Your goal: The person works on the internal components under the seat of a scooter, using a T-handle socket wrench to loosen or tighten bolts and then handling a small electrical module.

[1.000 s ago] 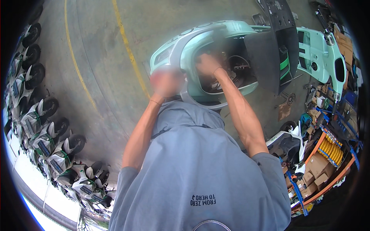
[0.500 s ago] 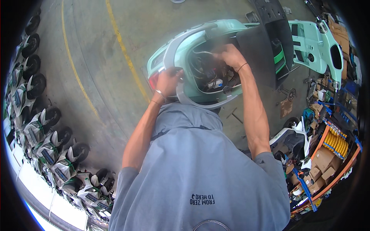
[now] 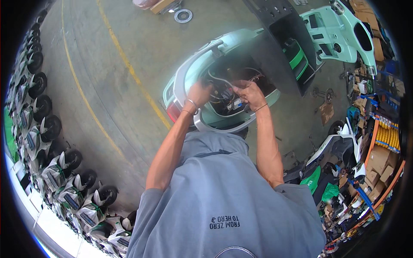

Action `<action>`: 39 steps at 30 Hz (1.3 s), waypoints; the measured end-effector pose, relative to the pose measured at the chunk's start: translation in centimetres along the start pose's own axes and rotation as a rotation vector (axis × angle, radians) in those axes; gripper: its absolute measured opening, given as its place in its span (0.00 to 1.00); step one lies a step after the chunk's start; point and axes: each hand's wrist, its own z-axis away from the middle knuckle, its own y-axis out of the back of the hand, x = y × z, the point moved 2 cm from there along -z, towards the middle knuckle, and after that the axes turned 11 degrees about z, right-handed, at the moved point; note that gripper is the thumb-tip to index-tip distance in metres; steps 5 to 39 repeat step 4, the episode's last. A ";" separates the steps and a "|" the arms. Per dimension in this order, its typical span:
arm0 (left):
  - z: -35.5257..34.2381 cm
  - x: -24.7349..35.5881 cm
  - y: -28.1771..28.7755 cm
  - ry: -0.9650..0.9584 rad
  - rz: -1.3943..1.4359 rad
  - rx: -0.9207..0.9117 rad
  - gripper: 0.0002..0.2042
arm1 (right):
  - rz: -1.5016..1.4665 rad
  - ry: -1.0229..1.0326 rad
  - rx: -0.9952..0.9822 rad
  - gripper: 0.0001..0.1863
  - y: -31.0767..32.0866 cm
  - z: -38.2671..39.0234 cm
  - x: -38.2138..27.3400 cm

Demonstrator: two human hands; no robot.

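Note:
A mint-green scooter body [image 3: 230, 39] stands before me with its compartment uncovered. Inside lie tangled wires [image 3: 223, 95] and a small white part [image 3: 234, 104]. My right hand [image 3: 253, 95] pinches a grey cable [image 3: 221, 79] at the compartment's near right side. On the left, my left hand [image 3: 199, 93] reaches over the silver grab rail [image 3: 179, 88] into the opening. Its fingers are curled among the wires; what they hold, if anything, is hidden. A red tail light [image 3: 173, 112] sits left of that hand.
A large dark panel [image 3: 279, 47] rises at the compartment's right. Beyond it lies a mint-green body panel [image 3: 340, 38]. Rows of parked scooters [image 3: 81, 210] line the left. An orange-and-blue rack [image 3: 372, 146] with cartons stands at right. A metal ring [image 3: 183, 16] lies on the floor.
My left hand has gone from the grab rail into the compartment. My right hand has come nearer and now pinches the grey cable. The view has shifted slightly.

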 end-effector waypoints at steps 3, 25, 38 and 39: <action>-0.9 1.6 -1.3 0.000 -0.218 -0.013 0.34 | 0.022 0.032 0.017 0.17 0.1 0.1 1.6; -1.4 2.4 -1.9 -0.021 -0.229 -0.030 0.34 | -0.009 0.057 -0.015 0.18 -0.1 -0.1 2.2; -1.4 2.4 -1.9 -0.021 -0.229 -0.030 0.34 | -0.009 0.057 -0.015 0.18 -0.1 -0.1 2.2; -1.4 2.4 -1.9 -0.021 -0.229 -0.030 0.34 | -0.009 0.057 -0.015 0.18 -0.1 -0.1 2.2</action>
